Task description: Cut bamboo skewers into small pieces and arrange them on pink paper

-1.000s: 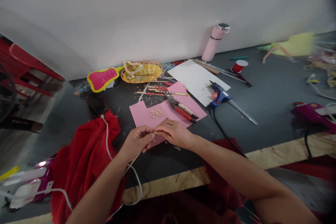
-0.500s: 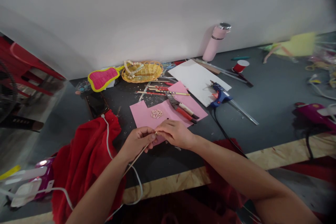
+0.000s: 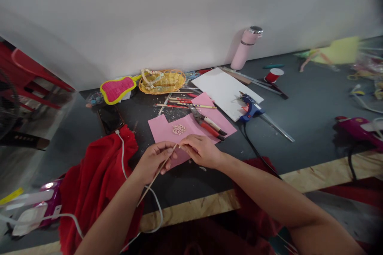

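My left hand pinches a thin wooden stick, which slants from my fingertips down along the forearm. Close beside its upper tip, my right hand is closed in a pinch on a tiny pale piece, too small to make out fully. A slight gap shows between this piece and the stick. Both hands are over the near edge of pink paper. On the paper lies a small pile of short pale pieces, with red-handled pliers to its right.
Patterned sticks lie behind the paper, near a wicker basket. A blue glue gun rests by a white board. Red cloth, a white cable and a phone are at left. A pink bottle stands behind.
My fingertips have moved slightly apart, and the tiny pale piece in my right hand is now separate from the stick's tip. The stick has shifted up a little in my left hand.
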The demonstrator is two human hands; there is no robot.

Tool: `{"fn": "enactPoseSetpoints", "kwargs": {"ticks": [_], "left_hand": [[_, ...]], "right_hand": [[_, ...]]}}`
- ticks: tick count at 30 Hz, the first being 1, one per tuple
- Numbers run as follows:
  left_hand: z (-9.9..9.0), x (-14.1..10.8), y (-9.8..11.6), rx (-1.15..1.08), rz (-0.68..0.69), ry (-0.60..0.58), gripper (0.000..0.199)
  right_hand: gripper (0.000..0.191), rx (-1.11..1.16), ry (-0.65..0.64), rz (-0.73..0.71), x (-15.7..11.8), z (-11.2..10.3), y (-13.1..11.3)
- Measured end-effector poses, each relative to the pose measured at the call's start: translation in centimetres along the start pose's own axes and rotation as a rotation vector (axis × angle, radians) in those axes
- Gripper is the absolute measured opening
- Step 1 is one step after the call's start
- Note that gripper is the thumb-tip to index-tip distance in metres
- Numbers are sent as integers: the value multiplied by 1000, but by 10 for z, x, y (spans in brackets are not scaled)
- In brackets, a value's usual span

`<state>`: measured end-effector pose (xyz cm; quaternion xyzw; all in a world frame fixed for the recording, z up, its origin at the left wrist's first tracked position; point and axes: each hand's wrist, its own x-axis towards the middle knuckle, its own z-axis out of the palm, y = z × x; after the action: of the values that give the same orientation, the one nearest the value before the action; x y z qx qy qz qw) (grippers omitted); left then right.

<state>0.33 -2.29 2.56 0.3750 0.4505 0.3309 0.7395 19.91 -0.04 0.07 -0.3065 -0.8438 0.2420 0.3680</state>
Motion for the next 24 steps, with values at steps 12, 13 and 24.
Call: {"fn": "enactPoseSetpoints", "kwargs": {"ticks": [12, 13, 24], "left_hand": [[-3, 0, -1, 108, 26, -2, 24], [-3, -1, 0, 133, 29, -3, 24], [-2, -6, 1, 405, 106, 12, 21]], "right_hand": [[10, -46, 0, 36, 0, 6, 4], [10, -40, -1, 43, 0, 6, 3], [6, 53, -49, 112, 1, 4, -3]]}}
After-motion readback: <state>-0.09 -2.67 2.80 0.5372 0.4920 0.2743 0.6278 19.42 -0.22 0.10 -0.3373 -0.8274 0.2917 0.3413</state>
